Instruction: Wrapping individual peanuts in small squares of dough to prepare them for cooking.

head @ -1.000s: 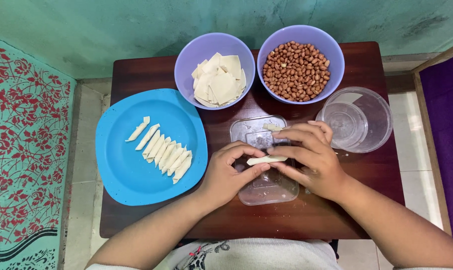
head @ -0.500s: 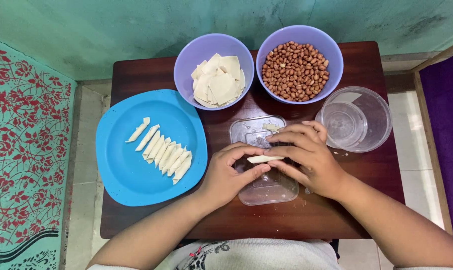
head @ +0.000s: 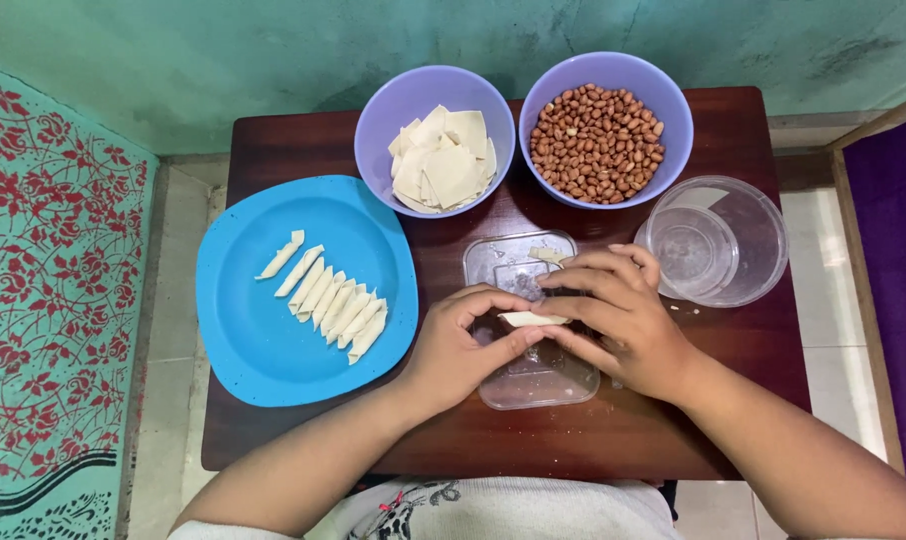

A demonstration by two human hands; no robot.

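Both hands meet over a clear plastic lid (head: 533, 385) at the middle of the dark wooden table (head: 613, 435). My left hand (head: 458, 350) and my right hand (head: 613, 310) pinch the two ends of a small rolled piece of pale dough (head: 529, 319) between fingertips. A small scrap of dough (head: 546, 255) lies on the lid's far end. To the left, a blue plate (head: 263, 350) carries a row of several finished rolled dough pieces (head: 333, 308).
At the back stand a purple bowl of square dough wrappers (head: 441, 160) and a purple bowl of peanuts (head: 598, 145). A clear round container (head: 718, 240) sits right of my hands. Tiled floor, a patterned mat and a green wall surround the table.
My right fingers have slid a little inward along the dough roll, covering more of its right end. The hands otherwise stay in place; the view shifted slightly.
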